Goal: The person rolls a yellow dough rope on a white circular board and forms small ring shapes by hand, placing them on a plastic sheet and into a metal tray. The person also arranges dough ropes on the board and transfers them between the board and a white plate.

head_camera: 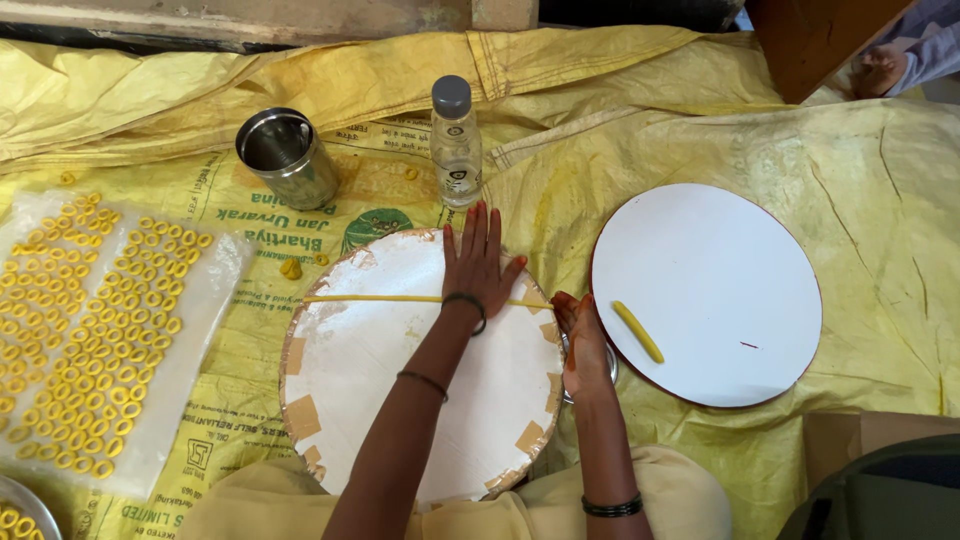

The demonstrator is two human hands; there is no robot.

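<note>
A long thin yellow dough strand is pressed on the taped round board under the flat left hand, fingers straight and close. The right hand, fingers bent, is rested at the board's edge.

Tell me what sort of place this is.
Probably a home food-making spot on the floor: yellow sacks as ground cover, dough rings drying on plastic, left hand rolling a dough strand on a round board.

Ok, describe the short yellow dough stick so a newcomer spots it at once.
Start at the two round white boards on the yellow sheet. Take the clean right board, not the taped board under the left hand. The short dough stick lies loose there, thicker than the long thin dough rope.
</note>
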